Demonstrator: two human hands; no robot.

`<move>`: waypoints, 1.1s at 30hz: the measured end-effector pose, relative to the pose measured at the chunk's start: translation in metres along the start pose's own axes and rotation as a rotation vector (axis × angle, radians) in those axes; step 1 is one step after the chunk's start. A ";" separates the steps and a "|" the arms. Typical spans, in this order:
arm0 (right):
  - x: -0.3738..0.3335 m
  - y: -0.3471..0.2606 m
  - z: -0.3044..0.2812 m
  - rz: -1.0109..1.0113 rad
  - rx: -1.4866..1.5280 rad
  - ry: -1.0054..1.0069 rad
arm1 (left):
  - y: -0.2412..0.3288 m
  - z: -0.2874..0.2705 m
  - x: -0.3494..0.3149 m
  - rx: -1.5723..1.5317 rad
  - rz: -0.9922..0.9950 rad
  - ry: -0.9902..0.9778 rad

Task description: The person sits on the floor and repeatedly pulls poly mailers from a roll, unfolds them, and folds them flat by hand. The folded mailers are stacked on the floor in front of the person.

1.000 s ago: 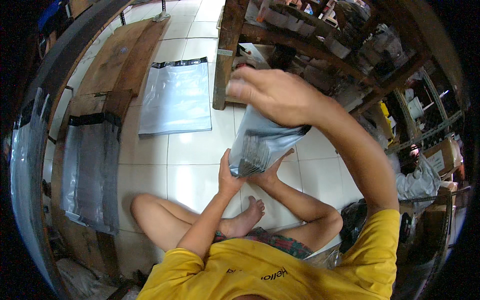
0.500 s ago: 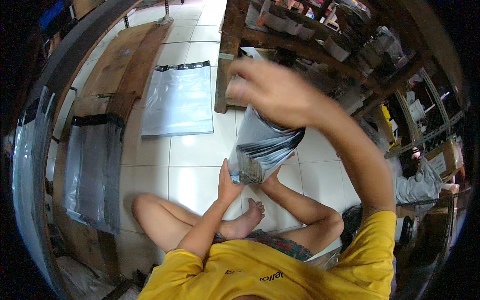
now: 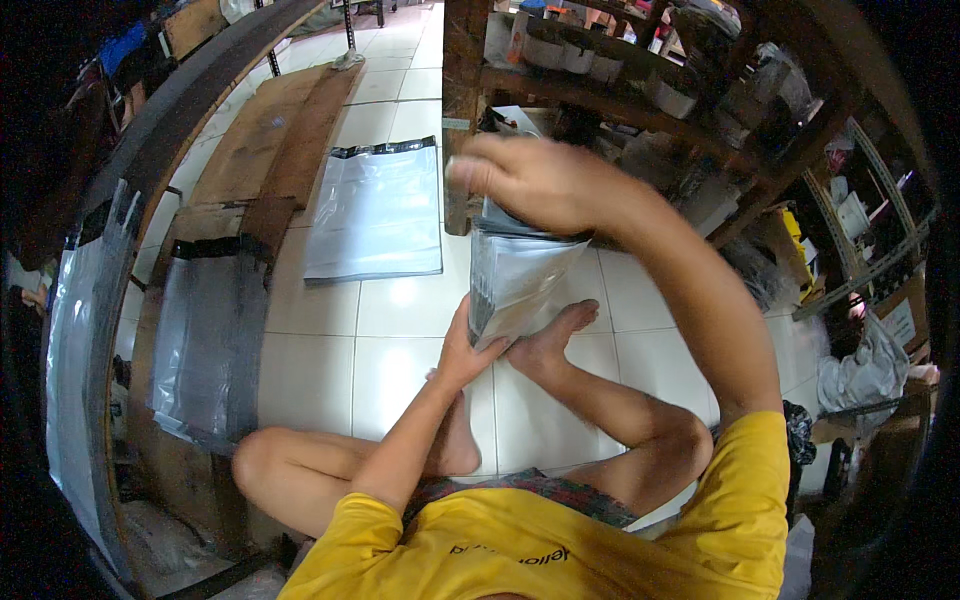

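Observation:
A thick stack of silver-grey plastic mailing bags [image 3: 520,290] stands on end above the floor between my feet, its layered edges facing left. My left hand [image 3: 468,350] is closed around the lower end, with the thumb across the front face. Over the dark upper end arches my right hand [image 3: 545,185], fingers stretched out to the left and slightly blurred. Its palm side is hidden, and whether it touches the top bags is unclear. Beyond the stack to the left, a flat pile of similar bags [image 3: 375,215] lies on the tiles.
At the left, more grey bags [image 3: 208,340] lie on a wooden board [image 3: 250,150], and another bag pile [image 3: 85,330] leans near the rim. A wooden post [image 3: 458,120] and cluttered shelves [image 3: 600,95] stand ahead and right. My crossed legs surround the white tiled floor [image 3: 400,355].
The held stack has swung more upright, its fanned edges now squared and turned left. My right hand has dropped slightly, less blurred. My right foot shows beside the stack.

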State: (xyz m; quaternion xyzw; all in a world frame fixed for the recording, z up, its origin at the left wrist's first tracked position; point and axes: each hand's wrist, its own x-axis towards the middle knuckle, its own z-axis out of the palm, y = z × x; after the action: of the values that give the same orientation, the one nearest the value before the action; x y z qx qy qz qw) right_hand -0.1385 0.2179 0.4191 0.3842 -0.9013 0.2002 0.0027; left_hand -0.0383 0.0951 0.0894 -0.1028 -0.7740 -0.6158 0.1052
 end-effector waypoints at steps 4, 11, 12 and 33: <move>0.010 -0.007 -0.006 -0.049 -0.029 0.083 | 0.009 0.014 -0.004 0.179 0.010 0.081; -0.014 -0.015 -0.004 0.007 -0.117 -0.042 | 0.013 0.016 -0.002 0.126 -0.008 0.084; -0.010 -0.013 -0.011 0.008 0.020 0.030 | 0.009 0.015 -0.002 0.114 -0.019 0.078; -0.001 -0.023 -0.015 0.086 -0.176 -0.250 | -0.037 0.010 -0.030 0.206 0.018 0.074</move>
State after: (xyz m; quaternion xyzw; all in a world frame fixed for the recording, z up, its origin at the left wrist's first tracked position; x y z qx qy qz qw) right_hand -0.1239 0.2093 0.4411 0.3652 -0.9244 0.0710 -0.0844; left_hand -0.0207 0.0961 0.0435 -0.0758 -0.8278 -0.5356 0.1491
